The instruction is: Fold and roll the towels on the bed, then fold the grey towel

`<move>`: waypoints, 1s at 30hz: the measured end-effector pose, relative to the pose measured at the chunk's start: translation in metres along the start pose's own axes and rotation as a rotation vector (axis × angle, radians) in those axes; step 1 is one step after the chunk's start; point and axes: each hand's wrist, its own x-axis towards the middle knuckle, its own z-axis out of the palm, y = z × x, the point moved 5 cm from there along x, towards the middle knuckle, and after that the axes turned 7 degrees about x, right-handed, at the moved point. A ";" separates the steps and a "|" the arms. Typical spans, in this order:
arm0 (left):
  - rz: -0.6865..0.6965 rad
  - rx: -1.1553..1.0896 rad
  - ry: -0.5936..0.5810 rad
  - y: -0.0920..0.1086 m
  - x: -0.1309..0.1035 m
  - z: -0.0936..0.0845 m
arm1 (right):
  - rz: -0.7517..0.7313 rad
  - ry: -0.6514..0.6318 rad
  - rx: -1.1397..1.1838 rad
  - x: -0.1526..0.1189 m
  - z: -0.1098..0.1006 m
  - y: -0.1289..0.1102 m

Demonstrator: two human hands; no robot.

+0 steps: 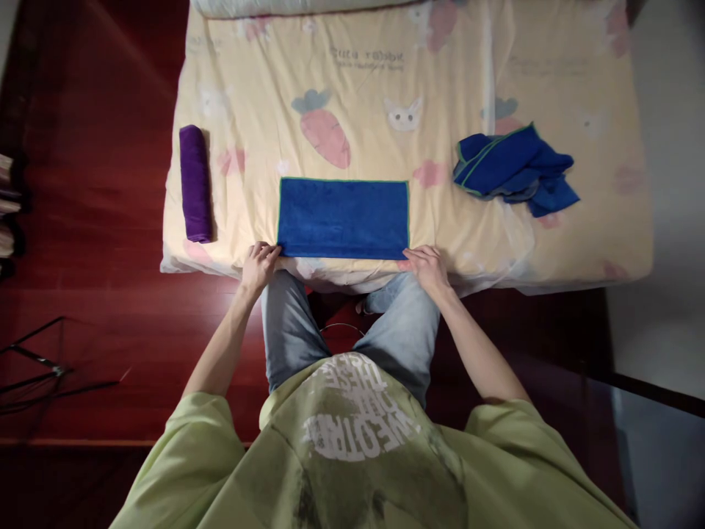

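Observation:
A blue towel (344, 217) with green edging lies flat as a wide rectangle near the front edge of the bed. At its near left corner, my left hand (261, 263) pinches the cloth between closed fingers. My right hand (426, 266) grips the near right corner in the same way. Along the near side, a narrow strip of the towel looks folded over. Off to the left rests a rolled purple towel (195, 184). A second blue cloth (515, 169) with green edging sits crumpled to the right.
The bed has a pale yellow sheet (363, 117) printed with carrots and rabbits, and a light bedding roll (286, 6) along its far edge. Thin black stand legs (55, 367) spread on the red floor at left. A pale wall or panel (661, 294) stands at right.

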 end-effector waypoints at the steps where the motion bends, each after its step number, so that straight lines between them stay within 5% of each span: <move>1: -0.012 -0.007 0.004 -0.001 -0.001 0.002 | 0.007 0.005 0.017 -0.001 0.002 0.002; 9: -0.065 -0.097 0.030 -0.011 0.022 -0.008 | 0.017 0.089 0.207 0.010 -0.005 0.021; 20: -0.274 -0.235 0.017 -0.026 0.070 -0.003 | 0.273 0.080 0.413 0.054 -0.001 0.045; 30: -0.313 -0.239 0.083 -0.027 0.068 0.008 | 0.400 0.176 0.456 0.060 0.008 0.054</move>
